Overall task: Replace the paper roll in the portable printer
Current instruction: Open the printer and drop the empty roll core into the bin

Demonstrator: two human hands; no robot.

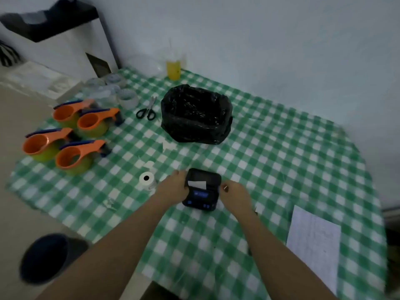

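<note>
A small black portable printer (202, 189) lies on the green checked tablecloth (270, 161), lid down, with a short strip of white paper (196, 184) sticking out of its slot and a blue-lit display below. My left hand (173, 187) grips the printer's left side. My right hand (234, 194) rests against its right side, fingers curled; whether it holds anything else is unclear. A white paper roll (146, 180) stands on end just left of my left hand, with a second white roll (150, 164) behind it.
A bin lined with a black bag (195, 114) stands behind the printer. Black-handled scissors (147, 110), several orange tape dispensers (71, 137) and clear tape rolls (127, 97) lie at the left. A yellow bottle (173, 69) stands at the back, a printed sheet (313, 241) at the right.
</note>
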